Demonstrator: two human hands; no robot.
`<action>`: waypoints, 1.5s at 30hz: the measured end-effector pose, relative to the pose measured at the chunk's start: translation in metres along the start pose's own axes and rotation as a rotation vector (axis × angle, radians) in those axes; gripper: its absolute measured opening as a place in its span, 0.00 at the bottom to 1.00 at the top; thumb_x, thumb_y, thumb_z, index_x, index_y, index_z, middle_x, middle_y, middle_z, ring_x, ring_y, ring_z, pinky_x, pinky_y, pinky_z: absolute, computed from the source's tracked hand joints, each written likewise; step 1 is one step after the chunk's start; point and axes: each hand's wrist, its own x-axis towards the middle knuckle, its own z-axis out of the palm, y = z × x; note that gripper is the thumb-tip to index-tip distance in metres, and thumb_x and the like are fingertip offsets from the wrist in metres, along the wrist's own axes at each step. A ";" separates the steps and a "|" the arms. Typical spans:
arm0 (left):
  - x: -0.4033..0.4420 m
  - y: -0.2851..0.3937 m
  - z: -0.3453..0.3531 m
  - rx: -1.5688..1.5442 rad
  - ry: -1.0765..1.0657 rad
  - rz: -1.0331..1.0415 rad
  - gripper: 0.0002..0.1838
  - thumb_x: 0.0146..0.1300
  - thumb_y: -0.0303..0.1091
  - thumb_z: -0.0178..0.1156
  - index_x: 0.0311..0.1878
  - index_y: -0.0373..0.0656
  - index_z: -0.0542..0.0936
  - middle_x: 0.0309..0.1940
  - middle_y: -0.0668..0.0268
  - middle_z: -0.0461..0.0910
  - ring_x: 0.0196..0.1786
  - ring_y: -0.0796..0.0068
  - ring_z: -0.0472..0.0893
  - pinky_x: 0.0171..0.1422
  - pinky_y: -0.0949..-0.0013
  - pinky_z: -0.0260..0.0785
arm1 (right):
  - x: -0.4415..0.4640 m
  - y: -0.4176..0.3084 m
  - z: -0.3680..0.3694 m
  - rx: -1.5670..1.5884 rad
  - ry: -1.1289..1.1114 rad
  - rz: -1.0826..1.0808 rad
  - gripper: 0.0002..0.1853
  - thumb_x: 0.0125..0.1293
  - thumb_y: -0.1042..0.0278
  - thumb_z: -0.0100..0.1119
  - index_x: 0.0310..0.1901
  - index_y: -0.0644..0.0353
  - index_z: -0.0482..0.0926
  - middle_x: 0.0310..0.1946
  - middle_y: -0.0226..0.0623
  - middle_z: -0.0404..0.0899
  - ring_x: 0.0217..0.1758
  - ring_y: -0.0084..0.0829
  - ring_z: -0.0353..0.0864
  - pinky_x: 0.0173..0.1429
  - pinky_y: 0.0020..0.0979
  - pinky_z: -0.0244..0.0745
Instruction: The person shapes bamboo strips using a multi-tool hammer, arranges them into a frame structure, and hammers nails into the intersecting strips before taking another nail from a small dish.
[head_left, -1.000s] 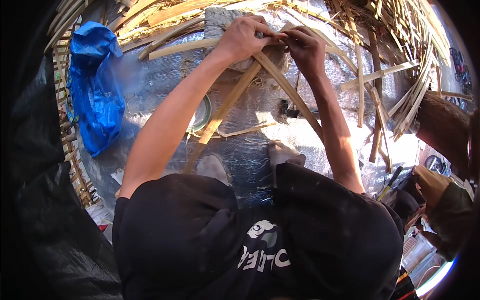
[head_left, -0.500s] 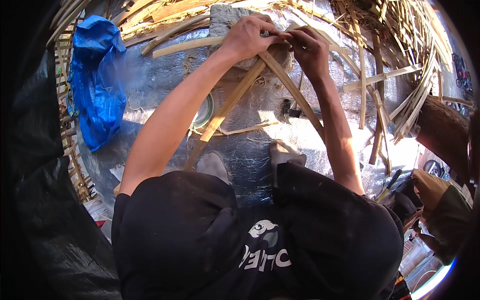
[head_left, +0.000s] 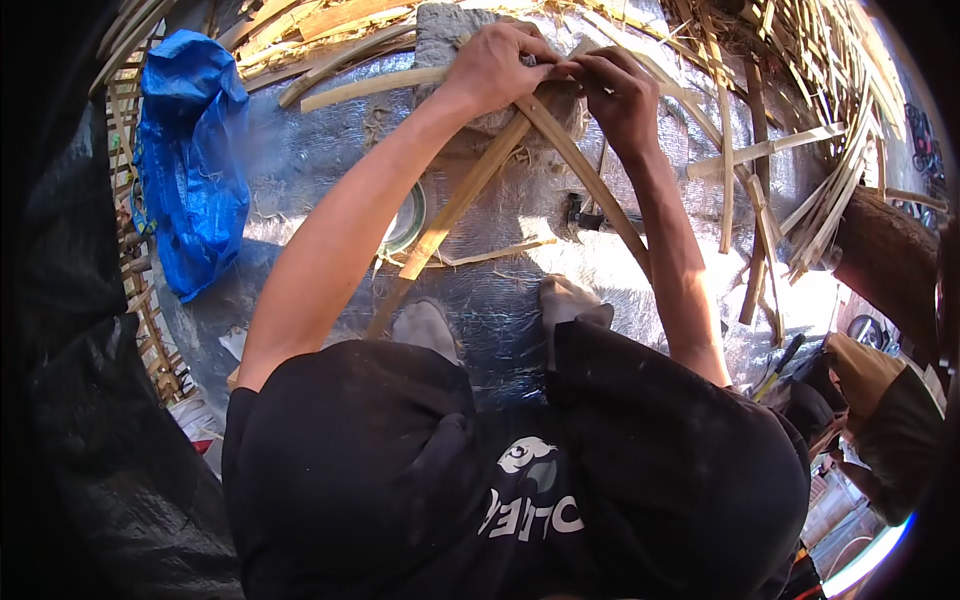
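Note:
Two bamboo strips slope down from a crossing under my hands, one to the left (head_left: 465, 195) and one to the right (head_left: 588, 172). A third, paler strip (head_left: 372, 88) runs out sideways from beneath my left wrist. My left hand (head_left: 503, 70) is closed over the crossing, its thumb and forefinger pinched. Fingertips of my right hand (head_left: 620, 95) pinch right beside them, the two hands almost touching. Whatever lies between the fingers is too small and covered to make out. Under the crossing is a grey stone-like block (head_left: 440, 38).
A blue plastic sheet (head_left: 192, 165) lies at left on the silvery floor covering (head_left: 310, 180). Near my feet are a tape roll (head_left: 410, 222), a thin split strip (head_left: 500, 252) and a small black object (head_left: 580, 212). Split bamboo (head_left: 800, 60) and a log (head_left: 885, 235) are at right.
Both hands stay at the crossing, fingers pinched together, with barely any movement. The view has shifted very slightly.

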 end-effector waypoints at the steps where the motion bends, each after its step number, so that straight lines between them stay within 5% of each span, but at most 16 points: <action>1: 0.000 -0.001 0.000 0.000 0.000 0.000 0.11 0.59 0.41 0.74 0.41 0.48 0.92 0.39 0.64 0.88 0.40 0.61 0.87 0.50 0.62 0.79 | -0.001 -0.001 0.000 0.027 0.015 0.017 0.07 0.63 0.76 0.71 0.43 0.64 0.89 0.38 0.39 0.87 0.37 0.36 0.89 0.41 0.33 0.83; 7: 0.001 0.011 -0.006 -0.116 -0.026 -0.128 0.15 0.60 0.38 0.73 0.51 0.52 0.89 0.44 0.66 0.88 0.42 0.67 0.87 0.52 0.63 0.79 | -0.003 0.002 0.003 0.072 0.010 0.064 0.09 0.59 0.77 0.72 0.43 0.62 0.89 0.37 0.39 0.87 0.38 0.37 0.89 0.42 0.34 0.82; 9: 0.000 0.007 -0.008 -0.090 -0.057 0.116 0.22 0.61 0.34 0.72 0.60 0.53 0.86 0.45 0.69 0.88 0.48 0.75 0.85 0.54 0.68 0.77 | -0.001 -0.001 0.004 0.077 0.001 0.068 0.10 0.59 0.78 0.72 0.43 0.62 0.90 0.37 0.39 0.87 0.37 0.37 0.89 0.42 0.34 0.82; 16: -0.002 0.005 -0.007 -0.266 -0.064 0.209 0.16 0.65 0.34 0.72 0.55 0.48 0.89 0.46 0.66 0.88 0.52 0.74 0.85 0.57 0.70 0.77 | -0.002 -0.004 0.004 0.055 0.014 0.067 0.14 0.57 0.80 0.70 0.46 0.60 0.90 0.36 0.38 0.87 0.37 0.36 0.89 0.43 0.34 0.82; 22: 0.001 0.009 -0.005 -0.302 -0.107 0.000 0.11 0.65 0.35 0.73 0.49 0.45 0.91 0.46 0.66 0.88 0.51 0.74 0.85 0.58 0.71 0.76 | -0.003 -0.002 0.003 0.095 0.027 0.080 0.14 0.57 0.80 0.70 0.46 0.59 0.90 0.35 0.38 0.87 0.36 0.37 0.88 0.43 0.35 0.82; 24: 0.000 0.010 -0.002 -0.233 0.009 0.124 0.09 0.65 0.38 0.72 0.46 0.49 0.91 0.38 0.67 0.90 0.40 0.71 0.88 0.49 0.67 0.79 | -0.004 0.000 0.003 0.112 0.012 0.096 0.14 0.57 0.79 0.70 0.46 0.59 0.90 0.35 0.39 0.87 0.36 0.37 0.88 0.43 0.35 0.81; 27: 0.002 0.010 -0.002 -0.187 -0.059 0.072 0.10 0.66 0.34 0.72 0.48 0.43 0.91 0.43 0.66 0.89 0.49 0.75 0.86 0.57 0.71 0.78 | -0.003 0.007 0.002 0.136 -0.029 0.110 0.11 0.60 0.75 0.72 0.45 0.60 0.90 0.34 0.39 0.86 0.35 0.37 0.88 0.41 0.35 0.81; 32: 0.000 0.004 0.004 -0.200 0.011 0.054 0.08 0.67 0.30 0.69 0.47 0.42 0.90 0.42 0.66 0.90 0.47 0.74 0.88 0.55 0.70 0.80 | 0.004 0.007 -0.004 0.035 -0.132 0.164 0.11 0.59 0.67 0.76 0.42 0.60 0.90 0.33 0.38 0.86 0.35 0.37 0.89 0.42 0.35 0.82; 34: 0.001 0.006 0.005 -0.205 0.030 0.079 0.08 0.68 0.28 0.68 0.47 0.42 0.89 0.42 0.66 0.91 0.46 0.74 0.89 0.54 0.70 0.80 | 0.008 0.000 -0.012 -0.078 -0.241 0.207 0.12 0.61 0.64 0.77 0.43 0.61 0.89 0.34 0.35 0.87 0.38 0.28 0.89 0.44 0.31 0.83; 40: 0.000 0.010 0.008 -0.103 0.081 0.178 0.07 0.68 0.27 0.67 0.47 0.41 0.89 0.40 0.64 0.90 0.45 0.70 0.90 0.51 0.68 0.80 | -0.008 -0.017 -0.053 0.132 -0.154 0.300 0.13 0.63 0.67 0.76 0.47 0.61 0.88 0.38 0.34 0.88 0.39 0.25 0.88 0.48 0.29 0.85; 42: -0.002 0.010 0.011 -0.022 0.090 0.154 0.07 0.67 0.30 0.68 0.46 0.42 0.89 0.41 0.64 0.90 0.45 0.69 0.90 0.49 0.67 0.79 | -0.025 -0.023 -0.092 0.122 -0.362 0.429 0.15 0.62 0.62 0.77 0.46 0.60 0.88 0.38 0.36 0.89 0.38 0.29 0.88 0.43 0.32 0.83; 44: -0.002 0.011 0.011 -0.020 0.107 0.134 0.07 0.67 0.32 0.69 0.45 0.43 0.89 0.41 0.65 0.90 0.44 0.68 0.90 0.48 0.67 0.79 | -0.040 -0.033 -0.117 -0.018 -0.781 0.659 0.16 0.61 0.64 0.78 0.49 0.59 0.88 0.41 0.37 0.89 0.43 0.28 0.88 0.47 0.33 0.82; 45: -0.002 0.011 0.011 -0.025 0.109 0.126 0.07 0.67 0.32 0.69 0.46 0.43 0.89 0.41 0.65 0.90 0.43 0.68 0.90 0.48 0.67 0.79 | -0.056 -0.032 -0.121 -0.055 -0.819 0.648 0.18 0.59 0.64 0.78 0.50 0.59 0.87 0.42 0.38 0.88 0.44 0.31 0.87 0.49 0.34 0.82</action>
